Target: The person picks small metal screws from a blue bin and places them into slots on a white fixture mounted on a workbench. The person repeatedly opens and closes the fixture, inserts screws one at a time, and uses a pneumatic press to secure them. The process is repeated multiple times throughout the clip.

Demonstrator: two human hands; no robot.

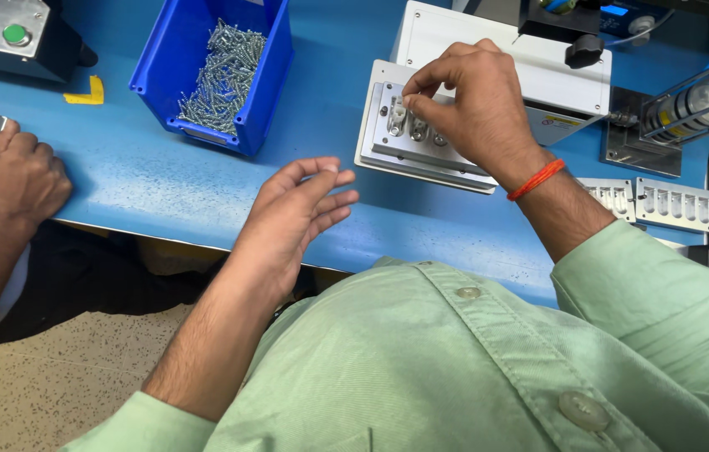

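Fixture plate point(404, 138): grey metal block with a row of slots, seated on a white base point(505, 50) at the far side of the blue bench point(145, 184).

Right hand point(476, 105): thumb and forefinger pinched over the leftmost slot, on a small silver part point(397, 115) standing in it; other fingers curled above the neighbouring slots. Whether the part is fully seated cannot be told. Judgement: the pinch is best kept upright over the slot, pressure straight down, wrist clear of the two parts beside it.

Left hand point(296, 213): open, palm turned up, fingers loosely bent, holding nothing visible; hovers at the near bench edge.

Blue bin point(266, 79): holds loose silver screws point(225, 75), left of the fixture, well apart from both hands.

Spare slotted plates point(676, 203): lie to the right, near the forearm.

Another person's hand point(24, 180): closed, rests at the far left edge.

Open room: bare bench between bin and fixture; right side crowded by a clear cylinder point(693, 105) and black knob point(584, 52).
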